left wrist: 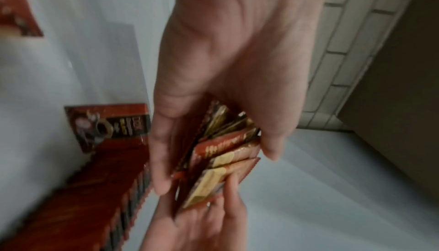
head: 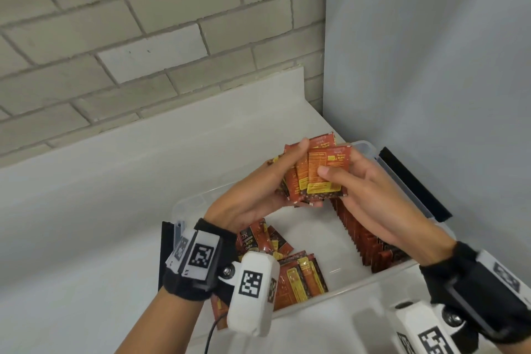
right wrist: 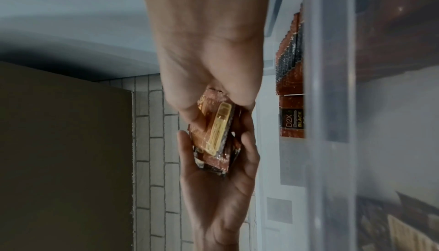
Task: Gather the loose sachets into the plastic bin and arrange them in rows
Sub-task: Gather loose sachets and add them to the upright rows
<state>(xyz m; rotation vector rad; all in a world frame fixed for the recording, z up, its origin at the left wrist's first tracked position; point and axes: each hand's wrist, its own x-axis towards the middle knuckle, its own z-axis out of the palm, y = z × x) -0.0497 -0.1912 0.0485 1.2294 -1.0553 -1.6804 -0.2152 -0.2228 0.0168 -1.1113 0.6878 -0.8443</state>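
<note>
We are holding both hands up just above the middle of the head view, palms turned toward each other. Our left hand (head: 260,192) is curling its fingers round a fanned stack of sachets (head: 304,178), thumb lying along the stack's left edge and fingertips wrapping underneath. Our right hand (head: 365,198) is coming in from the right, its thumb pressing on the yellow panel of the front sachet (head: 327,172) and its fingers closing behind it, so it is pinching that packet against the stack. Both forearms are rising from the lower corners of the frame, each wearing a black wrist strap with white marker blocks. Below the hands the clear plastic bin (head: 367,282) is sitting on the white counter (head: 100,210). A tight row of upright sachets (head: 362,236) is running along the bin's right side, under our right wrist, and loose sachets (head: 298,276) are lying flat and overlapping at the bin's lower left. A grey brick wall (head: 129,23) is filling the upper left of the frame.
</note>
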